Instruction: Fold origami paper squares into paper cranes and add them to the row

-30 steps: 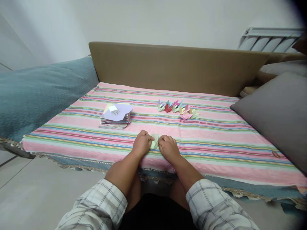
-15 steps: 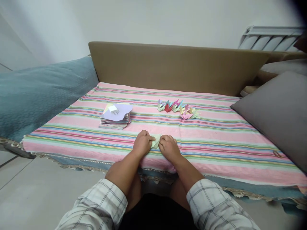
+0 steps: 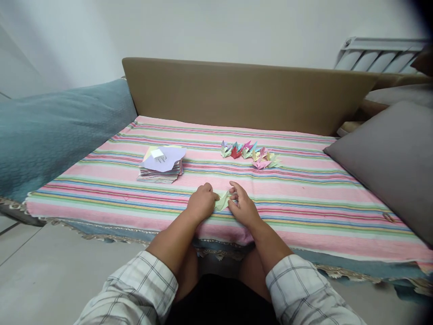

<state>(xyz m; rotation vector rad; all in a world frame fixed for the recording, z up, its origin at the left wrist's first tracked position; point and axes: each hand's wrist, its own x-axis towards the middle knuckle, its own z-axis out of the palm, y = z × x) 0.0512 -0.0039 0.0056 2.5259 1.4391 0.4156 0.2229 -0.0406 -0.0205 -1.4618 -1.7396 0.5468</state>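
Observation:
A small piece of pale green folded paper (image 3: 222, 201) lies on the striped cloth, between my two hands. My left hand (image 3: 203, 201) grips its left edge, fingers curled and thumb pressed on it. At the paper's right side, my right hand (image 3: 244, 206) has its fingers spread apart, with the fingertips close to the edge; whether they touch it I cannot tell. Beyond the hands stands a group of colourful folded paper cranes (image 3: 250, 155). To the left sits a stack of paper sheets (image 3: 162, 170) with a small white block on top (image 3: 157, 155).
The striped cloth (image 3: 101, 189) covers the sofa seat. A brown backrest (image 3: 237, 95) rises behind it, a blue-covered armrest (image 3: 67, 122) is at left, and a grey cushion (image 3: 389, 158) leans at right. A small brown object (image 3: 388, 217) lies near the cushion.
My right hand has opened its fingers and moved slightly right, off its pinch on the green paper. The left hand stays on the paper, of which more now shows.

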